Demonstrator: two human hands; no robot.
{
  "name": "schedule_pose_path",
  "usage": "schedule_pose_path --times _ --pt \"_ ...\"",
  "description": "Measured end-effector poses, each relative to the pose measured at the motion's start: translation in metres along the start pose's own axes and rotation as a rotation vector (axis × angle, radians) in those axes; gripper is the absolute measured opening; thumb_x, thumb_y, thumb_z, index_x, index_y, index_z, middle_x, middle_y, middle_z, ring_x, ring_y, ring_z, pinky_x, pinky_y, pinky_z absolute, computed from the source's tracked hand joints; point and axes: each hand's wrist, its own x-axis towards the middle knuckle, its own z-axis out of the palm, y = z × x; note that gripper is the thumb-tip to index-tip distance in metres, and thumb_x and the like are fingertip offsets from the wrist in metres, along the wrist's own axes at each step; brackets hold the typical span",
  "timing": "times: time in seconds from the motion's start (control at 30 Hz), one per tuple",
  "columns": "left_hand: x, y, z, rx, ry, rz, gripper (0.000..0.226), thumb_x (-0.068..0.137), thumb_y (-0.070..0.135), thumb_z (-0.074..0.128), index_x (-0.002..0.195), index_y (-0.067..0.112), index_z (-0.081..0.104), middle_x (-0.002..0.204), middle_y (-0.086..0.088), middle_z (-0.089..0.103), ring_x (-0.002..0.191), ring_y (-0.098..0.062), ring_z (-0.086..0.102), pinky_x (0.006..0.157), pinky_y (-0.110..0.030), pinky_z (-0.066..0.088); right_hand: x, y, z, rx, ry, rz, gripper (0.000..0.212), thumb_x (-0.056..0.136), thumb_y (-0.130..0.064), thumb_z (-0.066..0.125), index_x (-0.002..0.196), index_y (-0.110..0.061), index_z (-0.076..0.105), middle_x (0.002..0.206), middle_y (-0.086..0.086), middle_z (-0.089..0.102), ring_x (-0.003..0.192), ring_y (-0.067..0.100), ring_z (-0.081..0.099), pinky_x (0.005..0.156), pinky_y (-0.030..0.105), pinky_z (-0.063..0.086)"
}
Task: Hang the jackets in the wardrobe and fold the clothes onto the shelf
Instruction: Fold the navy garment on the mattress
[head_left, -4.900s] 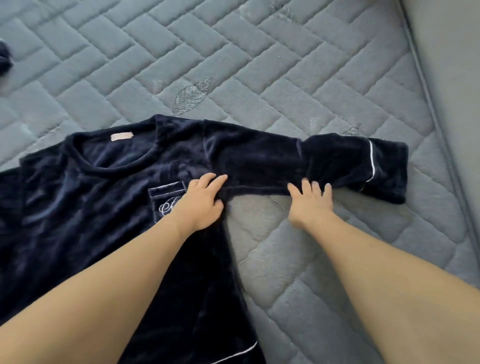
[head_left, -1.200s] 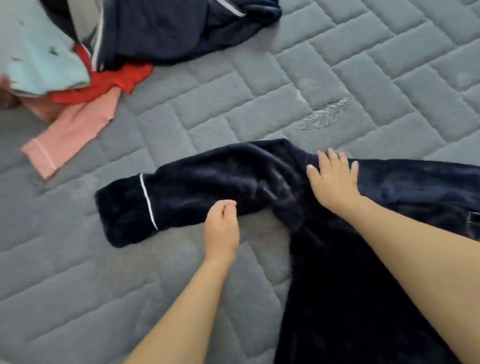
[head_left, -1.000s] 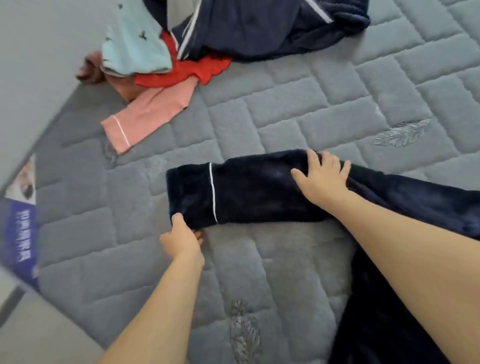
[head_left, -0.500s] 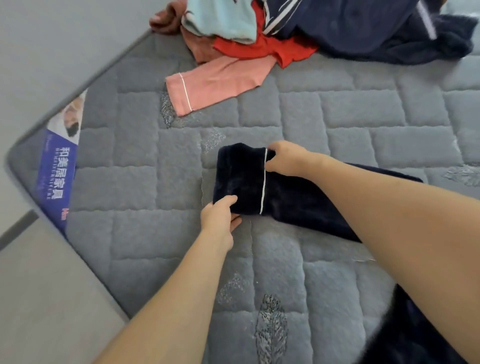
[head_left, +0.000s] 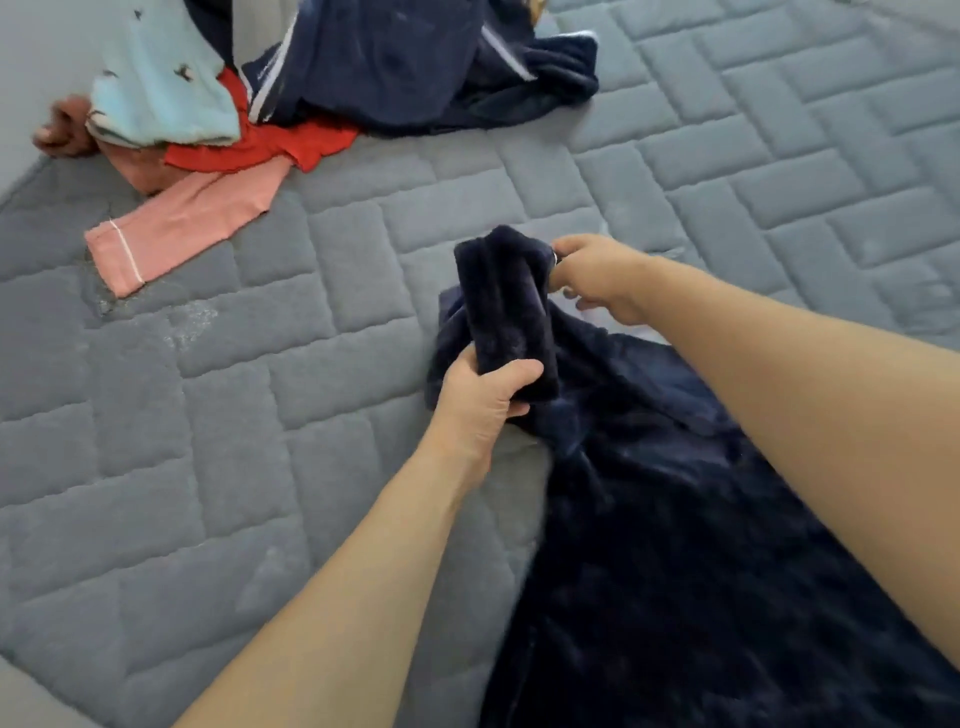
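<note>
Left hand (head_left: 480, 402) and right hand (head_left: 592, 273), both closed, grip the navy fleece top's sleeve (head_left: 506, 306) above a quilted grey mattress (head_left: 218, 415).

Probably a home bedroom, grey quilted mattress (head_left: 727, 130), loose heap of clothes (head_left: 291, 88) on it
</note>
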Motion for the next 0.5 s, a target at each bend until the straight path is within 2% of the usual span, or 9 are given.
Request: schedule_pose_path --times 0.1,0.17,0.27,0.33,0.37,0.43,0.5 --pt "-0.017 -0.030 0.101 0.177 -0.114 0.015 0.022 0.078 0.015 0.069 0.097 0.025 0.066 0.091 0.000 0.072 0.085 -0.017 0.066 0.073 -0.034 0.053 -0.052 0.078 -0.077 0.163 0.040 0.115 0.029 0.086 0.003 0.045 0.086 -0.022 0.059 0.078 -0.001 0.057 0.063 0.013 0.050 0.061 0.026 0.039" --pt "-0.029 -0.054 0.165 0.335 -0.156 0.053 0.023 0.079 0.014 0.063 0.100 0.025 0.065 0.088 0.002 0.072 0.079 -0.015 0.066 0.071 -0.033 0.054 -0.086 0.136 -0.120 0.253 0.108 0.187 0.027 0.087 0.000 0.044 0.088 -0.022 0.061 0.078 -0.002 0.060 0.068 0.014 0.056 0.068 0.028 0.042" --pt "-0.048 -0.095 0.258 0.575 -0.198 0.111 0.030 0.080 0.016 0.058 0.108 0.027 0.059 0.087 0.009 0.068 0.077 -0.013 0.065 0.062 -0.025 0.049 -0.138 0.223 -0.175 0.540 0.158 0.292 0.020 0.091 -0.014 0.046 0.096 -0.020 0.064 0.089 0.003 0.067 0.079 0.020 0.063 0.083 0.034 0.048" --pt "-0.059 -0.128 0.314 0.741 -0.249 0.133 0.029 0.080 0.019 0.057 0.108 0.025 0.056 0.096 0.005 0.066 0.084 -0.018 0.064 0.069 -0.032 0.052 -0.169 0.276 -0.205 0.789 0.211 0.349 0.027 0.096 -0.033 0.043 0.105 -0.016 0.063 0.097 0.011 0.068 0.082 0.027 0.066 0.083 0.039 0.051" --pt "-0.063 -0.144 0.338 0.844 -0.312 0.145 0.035 0.080 0.020 0.058 0.115 0.025 0.055 0.103 0.003 0.064 0.089 -0.020 0.063 0.075 -0.037 0.055 -0.183 0.300 -0.217 0.876 0.238 0.367 0.039 0.096 -0.046 0.042 0.106 -0.014 0.063 0.097 0.011 0.067 0.082 0.027 0.065 0.081 0.039 0.051" --pt "-0.070 -0.169 0.370 1.045 -0.577 0.143 0.058 0.084 0.021 0.057 0.139 0.030 0.046 0.121 0.004 0.059 0.102 -0.020 0.061 0.085 -0.041 0.055 -0.206 0.341 -0.234 0.921 0.235 0.398 0.064 0.088 -0.069 0.044 0.108 -0.012 0.065 0.100 0.009 0.068 0.089 0.026 0.065 0.083 0.041 0.049" --pt "-0.069 -0.180 0.382 1.152 -0.773 0.204 0.061 0.089 0.014 0.051 0.145 0.034 0.043 0.127 0.009 0.059 0.106 -0.015 0.059 0.089 -0.038 0.054 -0.220 0.371 -0.239 0.803 0.203 0.460 0.069 0.084 -0.070 0.054 0.120 -0.011 0.060 0.117 0.011 0.065 0.104 0.027 0.064 0.093 0.043 0.048"
